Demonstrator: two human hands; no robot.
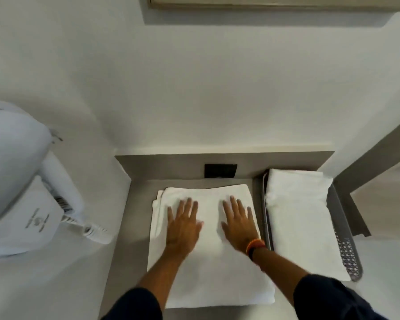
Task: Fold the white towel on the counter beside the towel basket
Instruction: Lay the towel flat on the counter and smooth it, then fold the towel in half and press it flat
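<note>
Right now your white towel (208, 262) lies folded in layers on the desk (134, 227), with the towel basket (346, 248) just beside it at three o'clock. Your left hand (184, 224) and right hand (239, 224) press flat and open, gripping nothing. You look to be smoothing; next, another fold needs an edge pinched.

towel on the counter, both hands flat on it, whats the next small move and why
Probably slide both palms outward to smooth it. The left hand and right hand press flat on the towel, already layered, with uneven edges at its far left corner. Then fold again or move it to the basket.
</note>
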